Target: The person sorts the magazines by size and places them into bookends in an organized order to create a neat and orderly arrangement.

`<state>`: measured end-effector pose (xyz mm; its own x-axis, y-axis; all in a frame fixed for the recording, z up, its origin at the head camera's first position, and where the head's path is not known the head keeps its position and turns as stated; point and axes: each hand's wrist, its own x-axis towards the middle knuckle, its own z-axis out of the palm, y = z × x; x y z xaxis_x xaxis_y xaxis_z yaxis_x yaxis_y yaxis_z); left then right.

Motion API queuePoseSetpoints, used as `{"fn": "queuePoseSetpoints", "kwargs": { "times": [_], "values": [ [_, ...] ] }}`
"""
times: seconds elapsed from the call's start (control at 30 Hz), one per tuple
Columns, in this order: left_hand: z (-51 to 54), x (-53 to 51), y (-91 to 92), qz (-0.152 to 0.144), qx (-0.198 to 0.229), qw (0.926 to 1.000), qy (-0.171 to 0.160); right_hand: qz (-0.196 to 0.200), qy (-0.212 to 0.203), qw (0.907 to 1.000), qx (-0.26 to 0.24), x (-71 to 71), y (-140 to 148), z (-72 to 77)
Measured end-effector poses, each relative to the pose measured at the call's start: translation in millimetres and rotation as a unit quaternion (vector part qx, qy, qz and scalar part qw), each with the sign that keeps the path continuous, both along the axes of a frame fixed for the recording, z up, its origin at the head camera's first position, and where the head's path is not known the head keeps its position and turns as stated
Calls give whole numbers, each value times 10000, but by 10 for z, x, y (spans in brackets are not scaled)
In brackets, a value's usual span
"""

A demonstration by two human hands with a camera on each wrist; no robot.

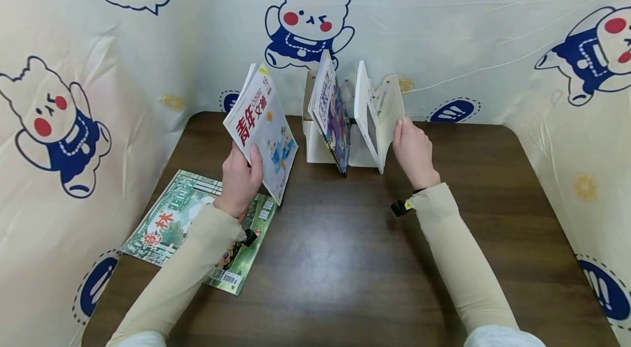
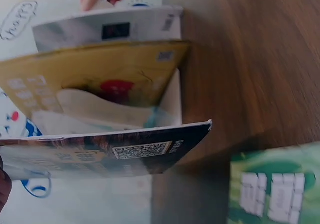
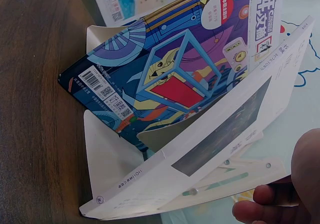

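The magazine (image 1: 270, 136) leans in our left hand (image 1: 240, 178), gripped between thumb and fingers, left of the white rack (image 1: 393, 99) on the counter (image 1: 335, 259); our right hand (image 1: 415, 152) pinches the rack's right end panel.

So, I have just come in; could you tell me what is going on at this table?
A person's left hand holds a tilted magazine with red title characters, just left of a white rack. The right hand grips the rack's right end. In the rack, a colourful magazine and a white book lean, with space between them. Green magazine covers lie on the table at the left, partly hidden by the left forearm.
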<state>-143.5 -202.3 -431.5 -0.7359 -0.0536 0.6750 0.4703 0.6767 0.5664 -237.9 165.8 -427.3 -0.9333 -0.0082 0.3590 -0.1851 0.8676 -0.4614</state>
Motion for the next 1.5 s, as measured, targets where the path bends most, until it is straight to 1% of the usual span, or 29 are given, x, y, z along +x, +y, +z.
{"fn": "queuePoseSetpoints", "kwargs": {
  "times": [0.1,0.17,0.53,0.63,0.83,0.97,1.17,1.33,1.43,1.5],
  "values": [
    [53,72,44,-18,-53,9995,297,38,4,10000,-17,4,-5,3],
    [89,129,70,-49,-66,9990,432,60,17,10000,-24,3,-8,3],
    [319,478,203,-306,31,9950,947,29,45,10000,-2,-7,5,2],
    [361,564,230,-287,27,9936,1092,21,29,10000,-1,-7,6,4],
    [412,774,253,-315,93,9921,1210,24,-1,10000,-6,-7,8,0],
    [435,896,285,-436,90,9902,1322,29,-7,10000,-26,-17,11,-7],
    [500,1067,350,-640,-98,9883,1384,10,-16,10000,-14,-22,7,-18],
    [586,1166,429,-986,-114,9841,1476,27,12,10000,3,-18,9,-13],
    [621,1174,473,-1168,-134,9825,1443,45,31,10000,-19,-12,8,-6],
    [627,1153,501,-1261,-120,9819,1408,50,11,10000,-29,-7,6,-8]
  ]
}}
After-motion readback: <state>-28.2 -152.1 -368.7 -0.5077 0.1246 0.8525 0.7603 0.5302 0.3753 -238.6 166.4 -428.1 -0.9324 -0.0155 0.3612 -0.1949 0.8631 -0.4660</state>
